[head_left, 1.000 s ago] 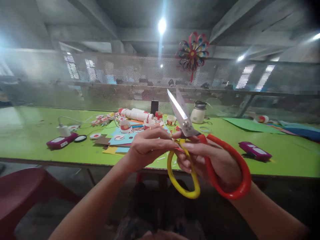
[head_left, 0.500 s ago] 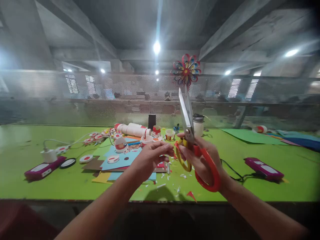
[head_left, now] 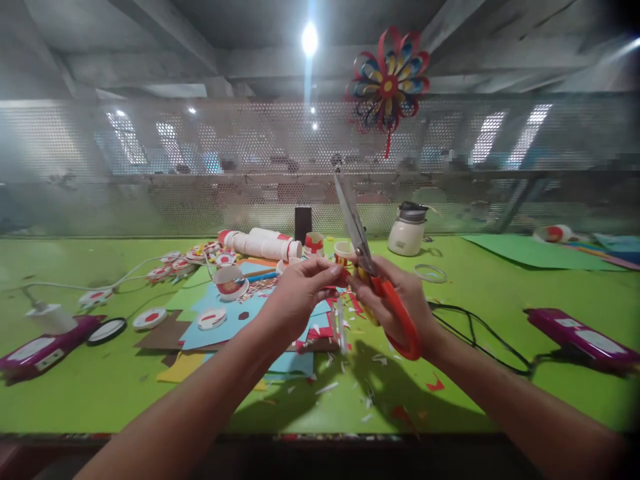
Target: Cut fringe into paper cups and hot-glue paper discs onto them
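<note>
My right hand (head_left: 407, 293) is wrapped round the handles of a pair of scissors (head_left: 356, 223), one orange-red and one yellow. Their blades point up and lie almost together. Close beside it, my left hand (head_left: 300, 297) has thumb and fingers pinched on a small red piece of paper (head_left: 344, 278), mostly covered by the fingers. The right fingertips reach close to this piece; whether they touch it I cannot tell. Below both hands, red and white paper scraps (head_left: 327, 388) lie scattered on the green table (head_left: 125, 393).
Coloured paper sheets (head_left: 193, 337), paper cups (head_left: 230, 281) and a stack of white cups (head_left: 260, 243) lie left of centre. A white jug (head_left: 407, 233) stands behind my right hand. Purple power strips (head_left: 580, 333) with cables lie at both sides. A paper flower (head_left: 389, 87) hangs above.
The view has tipped down and moved nearer the table. Both hands have come closer together, and the scissors have tilted left. The left fingers now pinch the red piece near the scissor handles.
</note>
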`<state>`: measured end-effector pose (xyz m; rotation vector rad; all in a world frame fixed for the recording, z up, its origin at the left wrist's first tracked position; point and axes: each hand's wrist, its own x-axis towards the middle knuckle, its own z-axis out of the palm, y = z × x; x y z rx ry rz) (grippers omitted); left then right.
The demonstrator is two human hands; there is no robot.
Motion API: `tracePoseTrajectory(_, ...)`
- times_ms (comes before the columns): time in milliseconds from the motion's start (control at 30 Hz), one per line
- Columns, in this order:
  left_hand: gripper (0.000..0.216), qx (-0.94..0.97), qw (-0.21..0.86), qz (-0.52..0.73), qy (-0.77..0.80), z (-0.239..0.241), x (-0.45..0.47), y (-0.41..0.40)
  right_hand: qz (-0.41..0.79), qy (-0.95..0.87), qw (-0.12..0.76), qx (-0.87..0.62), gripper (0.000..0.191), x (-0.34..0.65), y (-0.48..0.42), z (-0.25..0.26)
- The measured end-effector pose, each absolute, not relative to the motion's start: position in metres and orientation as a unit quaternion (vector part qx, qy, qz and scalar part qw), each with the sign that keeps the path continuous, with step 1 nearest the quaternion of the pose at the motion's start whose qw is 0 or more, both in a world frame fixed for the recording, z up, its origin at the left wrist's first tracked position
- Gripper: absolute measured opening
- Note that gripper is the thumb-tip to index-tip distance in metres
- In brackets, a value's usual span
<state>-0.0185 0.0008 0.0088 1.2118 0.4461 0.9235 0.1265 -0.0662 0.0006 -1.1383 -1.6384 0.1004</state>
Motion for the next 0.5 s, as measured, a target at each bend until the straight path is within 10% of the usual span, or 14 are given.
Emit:
tracePoseTrajectory(233, 0.009, 0.439, 0.7, 0.528, 0.199, 0.008, -0.031, 0.033, 0.304, -0.669, 0.42, -0.532, 0.032, 0.13, -0.074, -0.016)
tracePoseTrajectory(500, 0.005, 0.392, 0.705, 0.563, 0.177, 0.006, -0.037, 0.032, 0.251, -0.704, 0.415, -0.518, 0.039, 0.127, -0.085, -0.03)
